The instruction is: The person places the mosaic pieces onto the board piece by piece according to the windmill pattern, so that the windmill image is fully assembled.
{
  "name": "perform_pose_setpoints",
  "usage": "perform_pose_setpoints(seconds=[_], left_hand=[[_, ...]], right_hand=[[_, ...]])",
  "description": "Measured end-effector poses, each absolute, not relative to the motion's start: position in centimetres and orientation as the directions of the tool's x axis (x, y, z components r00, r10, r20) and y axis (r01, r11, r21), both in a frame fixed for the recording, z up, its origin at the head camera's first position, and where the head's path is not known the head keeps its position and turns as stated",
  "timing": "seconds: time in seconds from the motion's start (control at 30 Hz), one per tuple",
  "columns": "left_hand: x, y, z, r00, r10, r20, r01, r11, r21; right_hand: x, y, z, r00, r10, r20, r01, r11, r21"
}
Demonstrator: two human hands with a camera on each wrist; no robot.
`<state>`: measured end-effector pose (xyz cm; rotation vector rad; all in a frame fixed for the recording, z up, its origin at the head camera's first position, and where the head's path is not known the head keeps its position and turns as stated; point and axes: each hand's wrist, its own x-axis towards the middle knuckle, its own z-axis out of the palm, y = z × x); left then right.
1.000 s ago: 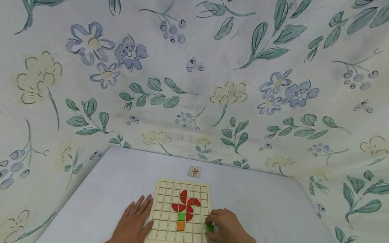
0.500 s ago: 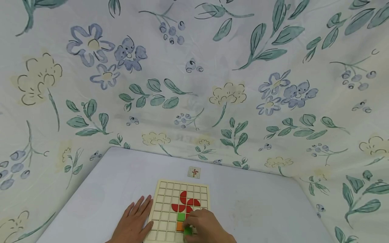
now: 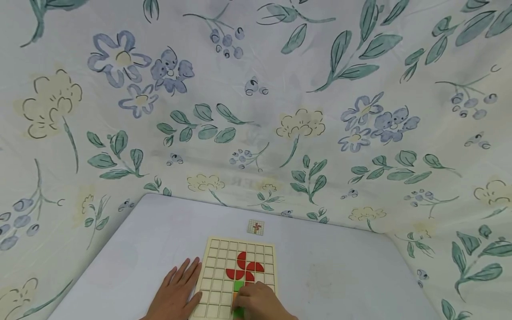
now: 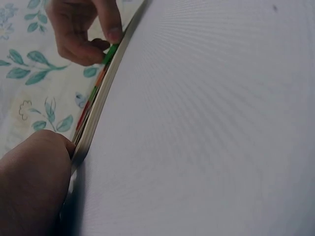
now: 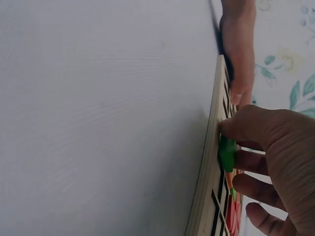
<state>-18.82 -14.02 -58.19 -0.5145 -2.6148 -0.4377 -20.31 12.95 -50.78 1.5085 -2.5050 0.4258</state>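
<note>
My right hand (image 3: 261, 303) pinches a green square tile (image 3: 238, 312) between thumb and fingers, low over a pale wooden grid board (image 3: 216, 284). In the right wrist view this green tile (image 5: 227, 153) stands tilted against the board. Red quarter-round pieces (image 3: 254, 266) form a pinwheel in the grid. Under them lies another green square (image 3: 238, 285), then an orange square (image 3: 235, 297) mostly covered by my right hand. My left hand (image 3: 174, 289) rests with straight fingers along the board's left edge, thumb touching its rim.
A small picture card (image 3: 256, 227) with a red pinwheel pattern lies beyond the board. Everything rests on a white table (image 3: 340, 266). Flower-printed cloth (image 3: 256, 111) hangs behind and at both sides.
My right hand has carried the green tile leftward from the board's right edge to just below the orange square. The left hand stays where it was.
</note>
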Motion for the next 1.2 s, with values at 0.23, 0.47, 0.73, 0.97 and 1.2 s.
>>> perform_pose_setpoints(seconds=[0.23,0.47,0.73,0.97,1.2], left_hand=[[-18.6,-13.7,-57.5,-0.865,0.275,0.421,0.405,0.876,0.261],[-18.7,-13.8,-58.1,-0.829,0.288,0.478,0.435,0.871,0.228],[-18.7,-13.8,-57.9,-0.847,0.283,0.45,0.421,0.874,0.244],[-18.8,-13.8,-57.7,-0.855,0.281,0.437,0.419,0.87,0.26],[-18.8,-13.9,-57.6,-0.862,0.277,0.424,0.408,0.877,0.255]], right_hand=[[-20.0,13.3,-51.2,-0.455,-0.809,0.373,-0.89,0.417,-0.184],[-19.6,13.6,-51.9,-0.462,-0.783,0.415,-0.884,0.369,-0.288],[-19.2,13.5,-53.1,-0.434,-0.758,0.487,-0.899,0.327,-0.291],[-19.3,13.6,-53.7,-0.383,-0.763,0.521,-0.922,0.285,-0.261],[-19.5,13.6,-53.9,-0.367,-0.763,0.532,-0.925,0.239,-0.295]])
